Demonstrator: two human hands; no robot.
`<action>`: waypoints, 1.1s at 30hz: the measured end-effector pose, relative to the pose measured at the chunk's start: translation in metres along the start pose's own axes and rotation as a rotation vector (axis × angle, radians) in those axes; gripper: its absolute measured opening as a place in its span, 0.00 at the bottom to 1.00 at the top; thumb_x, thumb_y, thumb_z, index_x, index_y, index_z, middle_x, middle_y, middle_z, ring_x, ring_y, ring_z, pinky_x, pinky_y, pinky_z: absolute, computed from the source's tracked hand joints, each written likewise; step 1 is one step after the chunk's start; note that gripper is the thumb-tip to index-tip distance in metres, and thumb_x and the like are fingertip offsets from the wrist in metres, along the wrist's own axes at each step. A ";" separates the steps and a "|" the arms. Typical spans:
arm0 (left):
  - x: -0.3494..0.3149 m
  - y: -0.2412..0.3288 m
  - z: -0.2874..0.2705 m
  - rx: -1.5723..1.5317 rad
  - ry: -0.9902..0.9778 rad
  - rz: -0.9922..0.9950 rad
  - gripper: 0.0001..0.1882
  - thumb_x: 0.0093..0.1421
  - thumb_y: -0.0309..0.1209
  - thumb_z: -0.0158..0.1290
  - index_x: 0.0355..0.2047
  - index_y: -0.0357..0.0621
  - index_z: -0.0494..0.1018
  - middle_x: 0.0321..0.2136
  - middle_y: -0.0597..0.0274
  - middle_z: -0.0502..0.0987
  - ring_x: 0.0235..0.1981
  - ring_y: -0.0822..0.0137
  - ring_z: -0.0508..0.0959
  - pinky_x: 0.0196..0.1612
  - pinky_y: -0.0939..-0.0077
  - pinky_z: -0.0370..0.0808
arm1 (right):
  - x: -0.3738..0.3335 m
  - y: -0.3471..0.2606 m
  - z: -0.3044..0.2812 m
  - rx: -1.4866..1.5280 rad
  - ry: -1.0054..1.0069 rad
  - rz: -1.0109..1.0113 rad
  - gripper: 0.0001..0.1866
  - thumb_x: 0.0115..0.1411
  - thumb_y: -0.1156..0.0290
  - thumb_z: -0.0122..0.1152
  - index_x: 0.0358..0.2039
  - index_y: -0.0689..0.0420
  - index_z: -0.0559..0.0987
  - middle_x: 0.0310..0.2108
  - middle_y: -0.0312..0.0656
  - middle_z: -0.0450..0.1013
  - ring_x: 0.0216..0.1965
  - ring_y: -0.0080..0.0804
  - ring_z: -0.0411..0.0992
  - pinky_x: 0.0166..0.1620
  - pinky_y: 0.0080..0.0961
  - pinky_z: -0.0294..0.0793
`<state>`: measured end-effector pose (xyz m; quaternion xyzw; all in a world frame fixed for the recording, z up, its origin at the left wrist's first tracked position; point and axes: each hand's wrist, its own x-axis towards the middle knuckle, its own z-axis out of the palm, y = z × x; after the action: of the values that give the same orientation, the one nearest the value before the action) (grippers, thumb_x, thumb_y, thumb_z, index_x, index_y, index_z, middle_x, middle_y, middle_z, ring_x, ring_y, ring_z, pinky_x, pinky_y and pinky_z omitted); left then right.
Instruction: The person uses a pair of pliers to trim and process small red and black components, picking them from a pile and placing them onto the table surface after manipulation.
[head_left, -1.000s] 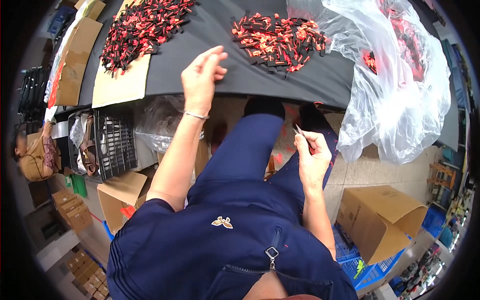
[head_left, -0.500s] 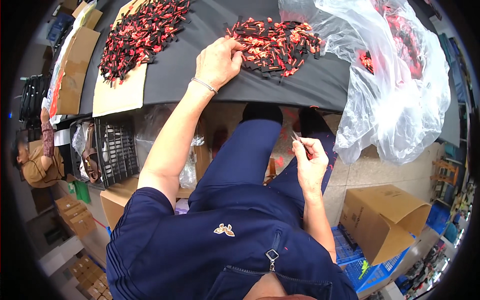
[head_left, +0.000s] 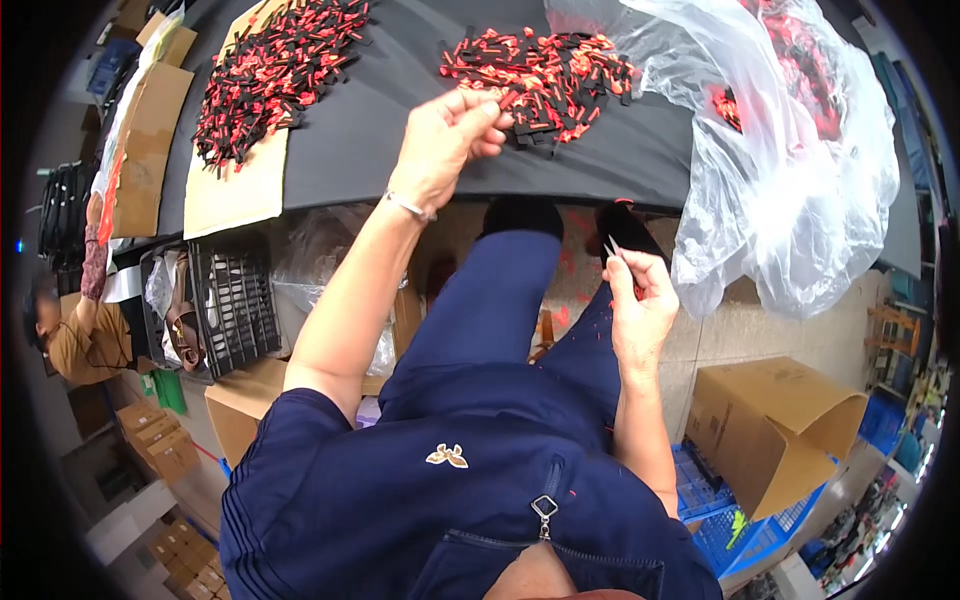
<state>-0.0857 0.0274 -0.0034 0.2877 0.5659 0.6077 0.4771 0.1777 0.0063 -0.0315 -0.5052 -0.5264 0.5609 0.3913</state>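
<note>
At the near edge of a pile of small black and red strips [head_left: 560,75], my left hand [head_left: 445,145] is closed in a pinch. A small red-and-black strip [head_left: 508,101] shows at its fingertips. Lower and to the right, above my thigh, my right hand [head_left: 642,310] is closed around small pointed snips [head_left: 612,245]. Only the two metal tips stick out beyond the fingers, slightly apart; the rest is hidden in the palm. A second, larger heap of similar strips [head_left: 275,80] lies on the left, partly on a cardboard sheet [head_left: 235,195].
The black-covered table [head_left: 390,75] spans the far side. A clear plastic bag [head_left: 770,210] with more red pieces hangs over its right edge. Below are a black crate [head_left: 235,310], an open carton [head_left: 770,430] and a blue crate [head_left: 750,545]. Another person [head_left: 90,330] is at far left.
My left hand has drawn back slightly from the pile's left edge and now pinches a strip. My right hand has risen a little and shifted right with the snips.
</note>
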 end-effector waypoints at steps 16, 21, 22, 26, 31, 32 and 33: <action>-0.107 -0.020 0.064 -0.256 -0.292 -0.341 0.11 0.56 0.25 0.55 0.39 0.36 0.74 0.28 0.61 0.78 0.24 0.78 0.76 0.30 0.86 0.75 | -0.017 -0.029 -0.013 -0.653 0.240 -0.784 0.15 0.43 0.70 0.72 0.32 0.59 0.78 0.22 0.37 0.74 0.21 0.31 0.69 0.25 0.24 0.67; -0.114 -0.018 0.074 -0.138 -0.298 -0.308 0.10 0.55 0.26 0.55 0.38 0.36 0.74 0.27 0.62 0.78 0.24 0.79 0.76 0.30 0.86 0.75 | -0.022 -0.027 -0.018 -0.666 0.262 -0.816 0.15 0.43 0.69 0.72 0.32 0.58 0.78 0.22 0.35 0.74 0.21 0.30 0.69 0.25 0.24 0.66; -0.114 -0.018 0.075 -0.120 -0.296 -0.304 0.10 0.55 0.26 0.55 0.38 0.36 0.75 0.27 0.63 0.78 0.24 0.79 0.75 0.30 0.87 0.75 | -0.022 -0.027 -0.019 -0.669 0.262 -0.820 0.15 0.44 0.69 0.72 0.32 0.58 0.78 0.22 0.35 0.74 0.21 0.30 0.69 0.25 0.24 0.66; -0.114 -0.018 0.075 -0.105 -0.297 -0.295 0.10 0.55 0.26 0.56 0.38 0.36 0.75 0.27 0.63 0.78 0.24 0.79 0.75 0.30 0.87 0.75 | -0.023 -0.029 -0.022 -0.696 0.264 -0.814 0.14 0.44 0.68 0.71 0.31 0.57 0.78 0.22 0.35 0.74 0.21 0.30 0.69 0.25 0.24 0.67; -0.112 -0.019 0.077 -0.063 -0.295 -0.295 0.10 0.55 0.26 0.56 0.38 0.36 0.75 0.27 0.63 0.78 0.24 0.80 0.75 0.30 0.87 0.75 | -0.023 -0.025 -0.022 -0.713 0.239 -0.790 0.14 0.44 0.67 0.71 0.31 0.57 0.78 0.22 0.35 0.74 0.21 0.30 0.69 0.25 0.24 0.67; -0.112 -0.020 0.077 -0.062 -0.292 -0.299 0.10 0.55 0.26 0.56 0.38 0.36 0.75 0.27 0.63 0.78 0.24 0.80 0.75 0.30 0.87 0.75 | -0.022 -0.024 -0.022 -0.712 0.236 -0.786 0.14 0.44 0.67 0.71 0.31 0.57 0.78 0.22 0.35 0.74 0.21 0.30 0.69 0.25 0.24 0.67; -0.111 -0.021 0.076 -0.044 -0.293 -0.305 0.10 0.55 0.26 0.56 0.37 0.36 0.75 0.27 0.63 0.78 0.24 0.80 0.75 0.29 0.87 0.74 | -0.022 -0.023 -0.022 -0.712 0.228 -0.792 0.13 0.45 0.68 0.71 0.30 0.57 0.78 0.22 0.35 0.74 0.21 0.30 0.69 0.25 0.24 0.67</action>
<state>0.0296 -0.0441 0.0123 0.2738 0.5139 0.4924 0.6469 0.2008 -0.0072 -0.0043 -0.4273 -0.7880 0.0993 0.4319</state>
